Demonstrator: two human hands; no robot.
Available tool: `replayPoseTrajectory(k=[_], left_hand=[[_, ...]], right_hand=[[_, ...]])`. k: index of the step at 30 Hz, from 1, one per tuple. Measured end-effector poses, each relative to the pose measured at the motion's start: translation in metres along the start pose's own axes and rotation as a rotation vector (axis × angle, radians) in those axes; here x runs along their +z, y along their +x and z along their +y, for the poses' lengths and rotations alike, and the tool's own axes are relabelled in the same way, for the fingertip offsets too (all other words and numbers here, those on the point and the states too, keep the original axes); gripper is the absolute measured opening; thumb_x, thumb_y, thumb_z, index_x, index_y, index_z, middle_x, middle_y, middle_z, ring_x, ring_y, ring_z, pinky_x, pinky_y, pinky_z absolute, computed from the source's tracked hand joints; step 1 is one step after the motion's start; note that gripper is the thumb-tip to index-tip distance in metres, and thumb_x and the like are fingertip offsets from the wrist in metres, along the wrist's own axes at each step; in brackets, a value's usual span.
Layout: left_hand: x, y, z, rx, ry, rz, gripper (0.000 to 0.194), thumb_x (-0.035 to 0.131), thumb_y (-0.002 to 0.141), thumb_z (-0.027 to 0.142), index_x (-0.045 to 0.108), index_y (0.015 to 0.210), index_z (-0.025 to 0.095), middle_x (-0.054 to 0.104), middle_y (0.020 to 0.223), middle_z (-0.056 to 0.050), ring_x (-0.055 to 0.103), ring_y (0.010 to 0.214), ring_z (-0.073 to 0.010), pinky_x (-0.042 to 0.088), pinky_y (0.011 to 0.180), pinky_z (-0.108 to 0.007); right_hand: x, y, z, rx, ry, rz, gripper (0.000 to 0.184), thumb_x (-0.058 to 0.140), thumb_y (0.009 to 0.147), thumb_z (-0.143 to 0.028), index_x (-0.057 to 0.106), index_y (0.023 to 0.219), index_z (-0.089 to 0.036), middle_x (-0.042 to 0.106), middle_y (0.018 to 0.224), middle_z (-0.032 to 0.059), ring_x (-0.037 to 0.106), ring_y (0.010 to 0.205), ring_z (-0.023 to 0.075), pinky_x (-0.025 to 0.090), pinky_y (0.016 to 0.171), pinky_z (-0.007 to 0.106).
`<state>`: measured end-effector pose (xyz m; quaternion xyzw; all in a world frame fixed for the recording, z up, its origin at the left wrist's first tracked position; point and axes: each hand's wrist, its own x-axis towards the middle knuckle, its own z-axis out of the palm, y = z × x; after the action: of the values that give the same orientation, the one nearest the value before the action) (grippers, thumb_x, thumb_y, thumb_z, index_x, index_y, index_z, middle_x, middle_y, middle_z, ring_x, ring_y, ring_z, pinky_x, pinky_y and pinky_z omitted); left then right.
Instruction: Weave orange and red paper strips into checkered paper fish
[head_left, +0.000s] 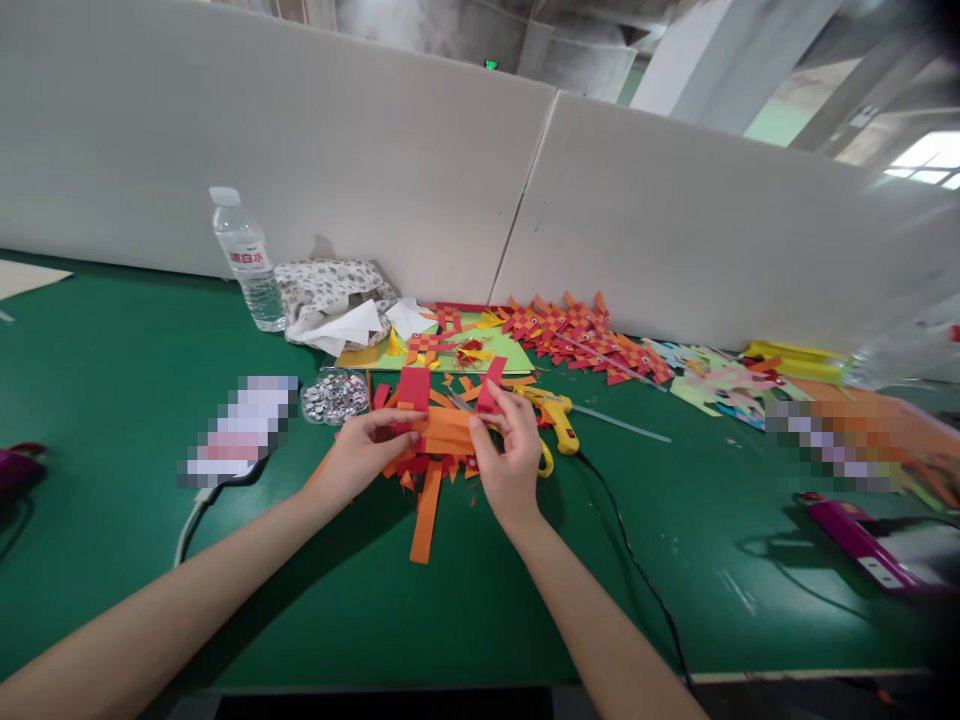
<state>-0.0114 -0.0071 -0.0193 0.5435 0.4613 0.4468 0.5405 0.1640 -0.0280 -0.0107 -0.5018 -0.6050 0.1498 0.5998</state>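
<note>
On the desk (315,610), going left to right, we record a phone (244,425) with a cable attached, and a water bottle (251,260) standing behind it near the partition (337,150). Just right of the bottle lies a patterned cloth bag (330,290) with white paper on it. In front of the bag sits a round dish of small beads (335,396).

We find the left hand (360,450) with its grip clamped on the left end of the orange paper strips (448,432). These are held over red and orange scraps (409,470) near the middle of the desk, with red strips rising behind. The right hand (510,445) has its grip clamped on their right end.

Right of that hand lies a yellow glue gun (556,418) with a black cord. Behind it we note a pile of red-and-orange woven paper fish (577,335); farther right, a purple power strip (862,545).
</note>
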Motion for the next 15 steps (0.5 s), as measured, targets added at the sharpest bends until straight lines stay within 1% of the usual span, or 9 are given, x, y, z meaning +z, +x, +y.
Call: replayPoseTrajectory(k=[3,6,9,11,15], left_hand=[[-0.0003,0.0005,-0.0043,0.066,0.118,-0.01,0.031,0.069,0.068,0.029,0.07,0.097,0.019,0.072,0.095,-0.005,0.066,0.081,-0.0193,0.054,0.074,-0.03],[0.0001,0.0009,-0.0073,0.107,0.166,-0.027,0.028,0.066,0.069,0.027,0.071,0.096,0.021,0.071,0.098,-0.005,0.066,0.083,-0.0195,0.053,0.076,-0.031],[0.0014,0.0004,-0.0067,0.115,0.171,-0.041,0.028,0.064,0.069,0.027,0.07,0.095,0.02,0.071,0.099,-0.005,0.065,0.086,-0.0201,0.053,0.079,-0.032],[0.0024,-0.0004,-0.0047,0.107,0.161,-0.054,0.028,0.064,0.07,0.026,0.068,0.096,0.018,0.07,0.1,-0.007,0.065,0.085,-0.0199,0.053,0.077,-0.033],[0.0037,-0.0023,-0.001,0.097,0.145,-0.068,0.03,0.063,0.07,0.025,0.064,0.099,0.017,0.07,0.097,-0.008,0.065,0.074,-0.0177,0.054,0.069,-0.031]], right_hand=[[0.0001,-0.0018,-0.0024,-0.03,0.002,-0.052,0.04,0.053,0.081,-0.022,0.052,0.122,-0.022,0.048,0.112,0.0099,0.062,0.078,0.0145,0.053,0.078,0.032],[0.0,-0.003,-0.0049,-0.084,-0.055,-0.118,0.044,0.054,0.08,-0.022,0.05,0.124,-0.022,0.048,0.113,0.0104,0.062,0.083,0.0167,0.053,0.078,0.033],[0.0002,-0.0042,-0.0059,-0.145,-0.084,-0.186,0.05,0.053,0.078,-0.02,0.046,0.127,-0.022,0.048,0.115,0.0109,0.06,0.093,0.0202,0.053,0.079,0.035],[0.0007,-0.0055,-0.0059,-0.17,-0.07,-0.214,0.052,0.053,0.078,-0.017,0.044,0.129,-0.022,0.046,0.117,0.011,0.06,0.092,0.0192,0.054,0.08,0.035],[0.0015,-0.0082,-0.0063,-0.198,-0.039,-0.235,0.054,0.053,0.079,-0.016,0.041,0.131,-0.025,0.044,0.119,0.0106,0.063,0.088,0.0179,0.055,0.079,0.035]])
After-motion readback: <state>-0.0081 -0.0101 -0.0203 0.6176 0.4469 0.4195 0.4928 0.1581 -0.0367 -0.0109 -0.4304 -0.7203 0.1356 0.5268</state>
